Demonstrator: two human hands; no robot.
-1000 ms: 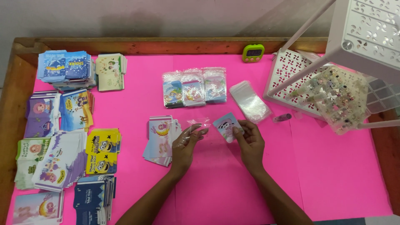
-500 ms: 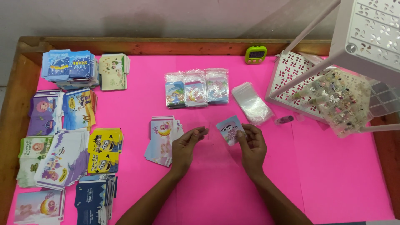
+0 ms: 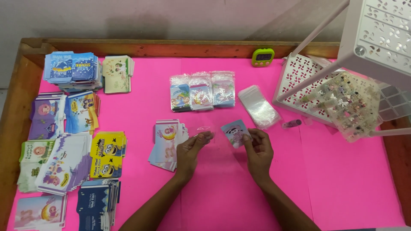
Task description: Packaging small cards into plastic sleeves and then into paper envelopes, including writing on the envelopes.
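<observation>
right hand (image 3: 257,147) pinches a small card (image 3: 234,131), light and stiff, at its lower edge. left hand (image 3: 193,147) pinches a clear sleeve (image 3: 205,129), flimsy, slippery.

The small card (image 3: 234,131) is rectangular, with a pale blue and pink face bearing a cartoon figure. It is tilted, its lower right corner pinched between the thumb and fingers of the right hand (image 3: 257,149), the rest projecting up and left of the fingertips. The clear plastic sleeve (image 3: 208,130) is thin, transparent and nearly flat. It sits at the fingertips of the left hand (image 3: 191,150), extending up and right, just beside the card.
</observation>
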